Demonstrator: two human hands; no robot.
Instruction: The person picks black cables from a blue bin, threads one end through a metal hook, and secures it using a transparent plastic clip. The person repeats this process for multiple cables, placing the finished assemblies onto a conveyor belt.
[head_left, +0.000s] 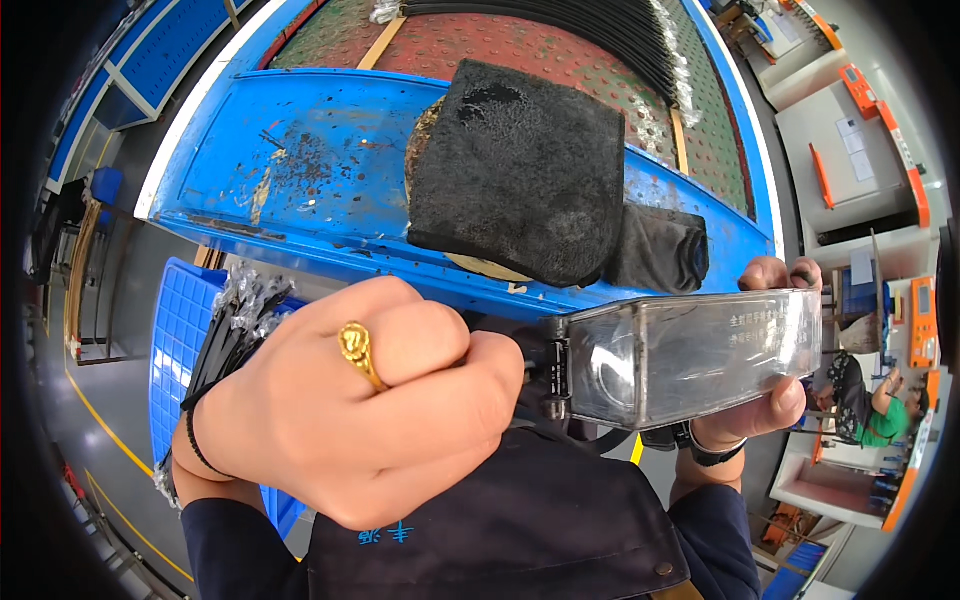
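My left hand [350,410], with a gold ring on one finger, is curled into a fist in front of my body. Its knuckles meet the dark hinged end [556,368] of a clear plastic case; whatever the fingers close on is hidden. On the other side, my right hand [755,412] grips that clear plastic case [690,352], thumb underneath and fingertips over the top edge. The case is tilted slightly and scuffed, with printing on its face. Beyond it, a large black cloth [530,170] drapes over a roundish pale block [422,150].
A smaller dark cloth [660,250] lies beside the block on the stained blue bench [320,170]. Behind, black strips [560,22] with plastic-wrapped ends rest on a red-green mat [480,48]. A blue crate [180,330] at left holds similar strips. A person [880,420] works far right.
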